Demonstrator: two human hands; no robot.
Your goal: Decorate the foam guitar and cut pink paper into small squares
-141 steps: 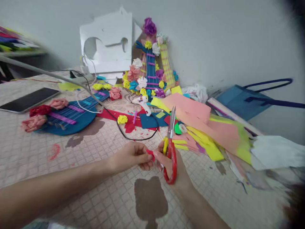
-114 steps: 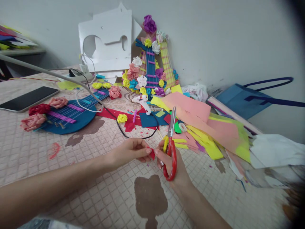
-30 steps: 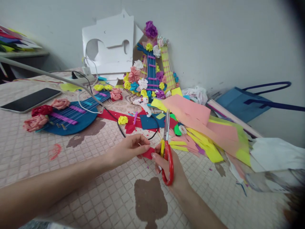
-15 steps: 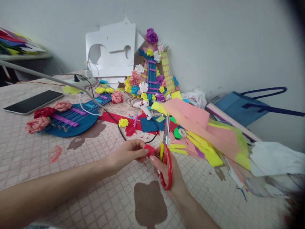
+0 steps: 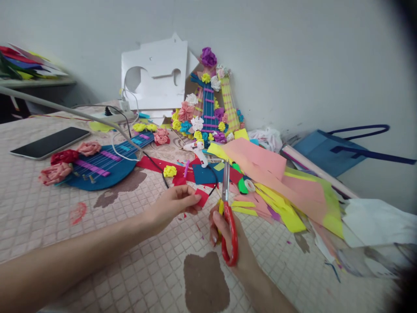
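My left hand [image 5: 174, 205] pinches a small red paper piece [image 5: 202, 198] between thumb and fingers, just above the tiled surface. My right hand [image 5: 228, 243] grips red-handled scissors [image 5: 227, 217] with the blades closed and pointing up and away. The scissors stand a little to the right of the red piece and do not touch it. Tiny red scraps lie below my hands.
A white glue gun [image 5: 197, 150] with a black cord, a blue paper guitar [image 5: 104, 163] with roses, a flower-covered guitar [image 5: 208, 108] against the wall, stacked coloured paper [image 5: 276, 174], a phone [image 5: 50, 142], a power strip [image 5: 112, 115] and a blue bag [image 5: 332, 145] surround the hands.
My left hand has lifted the red piece up and slightly away from the scissors. My right hand has drawn back toward me with the scissors. The view has tilted a little upward.
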